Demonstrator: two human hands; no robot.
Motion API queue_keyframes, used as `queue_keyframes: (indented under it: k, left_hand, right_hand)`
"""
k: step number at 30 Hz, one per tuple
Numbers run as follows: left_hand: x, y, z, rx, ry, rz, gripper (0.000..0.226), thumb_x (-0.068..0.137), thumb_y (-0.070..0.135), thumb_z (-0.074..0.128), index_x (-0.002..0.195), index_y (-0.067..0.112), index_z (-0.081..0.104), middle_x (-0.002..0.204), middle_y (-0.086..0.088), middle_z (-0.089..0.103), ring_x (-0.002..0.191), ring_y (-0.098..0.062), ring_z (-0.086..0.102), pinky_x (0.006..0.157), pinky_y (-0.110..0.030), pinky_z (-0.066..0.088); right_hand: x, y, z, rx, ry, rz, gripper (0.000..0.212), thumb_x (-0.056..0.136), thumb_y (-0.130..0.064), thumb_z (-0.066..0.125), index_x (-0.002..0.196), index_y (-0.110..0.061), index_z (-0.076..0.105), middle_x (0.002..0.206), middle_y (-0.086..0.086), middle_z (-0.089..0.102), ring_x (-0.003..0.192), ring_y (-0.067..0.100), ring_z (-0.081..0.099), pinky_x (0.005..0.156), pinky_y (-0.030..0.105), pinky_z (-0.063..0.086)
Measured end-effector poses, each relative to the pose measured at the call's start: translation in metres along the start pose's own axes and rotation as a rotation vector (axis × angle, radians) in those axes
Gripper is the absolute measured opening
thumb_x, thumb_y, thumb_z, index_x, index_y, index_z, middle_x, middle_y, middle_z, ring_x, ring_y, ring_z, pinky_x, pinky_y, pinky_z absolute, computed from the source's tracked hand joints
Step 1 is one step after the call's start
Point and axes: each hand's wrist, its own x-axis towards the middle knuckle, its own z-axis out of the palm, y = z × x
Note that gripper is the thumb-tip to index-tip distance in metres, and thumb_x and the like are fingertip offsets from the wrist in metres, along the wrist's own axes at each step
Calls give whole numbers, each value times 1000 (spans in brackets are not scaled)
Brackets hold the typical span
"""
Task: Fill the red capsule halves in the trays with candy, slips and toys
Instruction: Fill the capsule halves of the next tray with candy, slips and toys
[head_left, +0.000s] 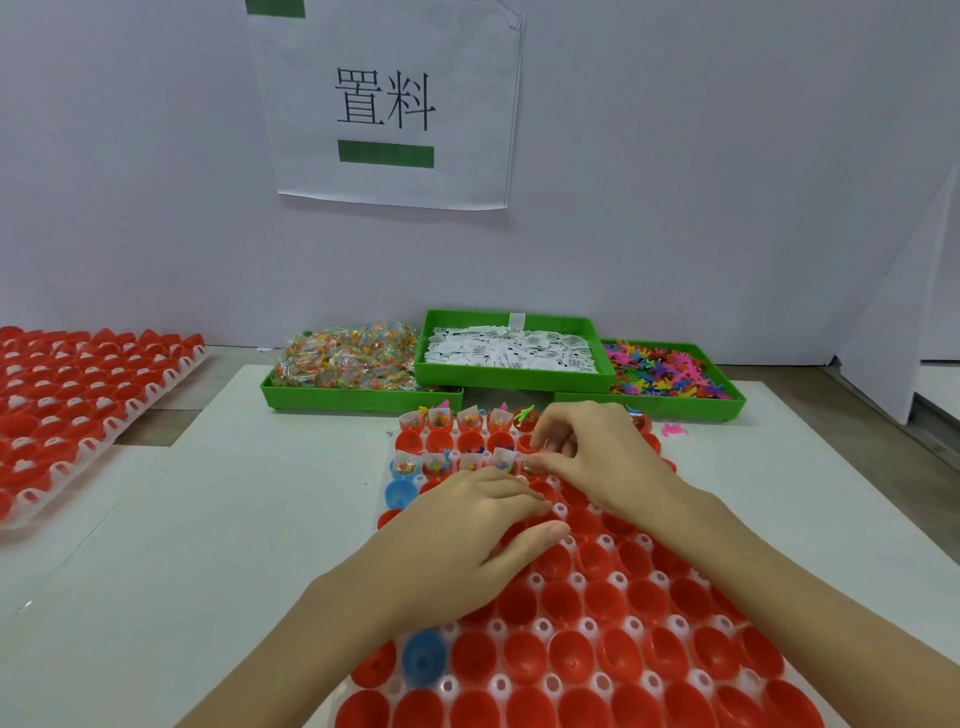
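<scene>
A white tray (498, 683) of red capsule halves (576, 654) lies in front of me, with two blue halves (423, 657) among them. Several halves in the two far rows hold candy packets, slips and toys (470, 420). My left hand (467, 535) rests palm down on the tray, fingers straight over the red halves. My right hand (597, 452) hovers over the second far row, its fingertips pinching a small item I cannot make out above a capsule half.
Three green bins stand behind the tray: wrapped candy (348, 358) at left, white paper slips (511, 353) in the raised middle one, colourful plastic toys (670, 371) at right. Another tray of red halves (67, 410) lies far left. A pink toy (674, 429) lies loose on the table.
</scene>
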Motion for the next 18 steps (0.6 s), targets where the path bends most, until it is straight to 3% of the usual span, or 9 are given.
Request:
queue_keyframes:
  k: [5, 8, 10, 12, 16, 18]
  left_hand:
    - [-2, 0, 1, 72, 29, 9, 73, 101, 68, 14, 139, 29, 63, 140, 17, 62, 139, 3, 35, 118, -13, 9]
    - [-2, 1, -3, 51, 17, 12, 70, 102, 65, 14, 141, 32, 61, 144, 20, 57, 140, 8, 30, 114, -7, 2]
    - [-2, -1, -6, -8, 25, 9, 63, 104, 61, 18, 140, 34, 62, 143, 24, 57, 139, 11, 32, 116, -9, 9]
    - [-3, -5, -10, -99, 101, -22, 56, 106, 56, 23, 134, 33, 67, 135, 25, 63, 132, 10, 44, 114, -16, 27]
    - [3, -33, -16, -194, 486, -214, 32, 106, 35, 48, 110, 21, 76, 100, 14, 74, 94, -1, 65, 86, -25, 51]
    - [13, -60, -21, -148, 564, -367, 18, 103, 17, 57, 111, 14, 73, 102, 5, 73, 88, -7, 64, 79, -25, 53]
  right_hand:
    - [-12, 7, -17, 182, 160, 13, 20, 95, -42, 67, 88, -26, 77, 74, -10, 74, 72, 2, 67, 67, 13, 49]
    - [-28, 18, -34, 418, 187, 44, 28, 101, -37, 58, 85, -27, 79, 75, -8, 75, 64, 3, 66, 61, 13, 49]
    - [-42, 22, -42, 603, 183, 76, 32, 103, -33, 57, 83, -22, 80, 75, 2, 75, 60, 5, 62, 54, 13, 46]
    - [-52, 25, -45, 695, 184, 112, 35, 103, -30, 55, 82, -19, 81, 74, 7, 75, 58, 7, 60, 50, 15, 45]
    - [-56, 24, -48, 770, 181, 149, 36, 104, -28, 53, 84, -14, 80, 75, 11, 74, 60, 12, 59, 49, 17, 45]
    - [-57, 22, -49, 785, 182, 142, 36, 104, -28, 53, 84, -14, 80, 75, 11, 74, 60, 12, 59, 49, 17, 45]
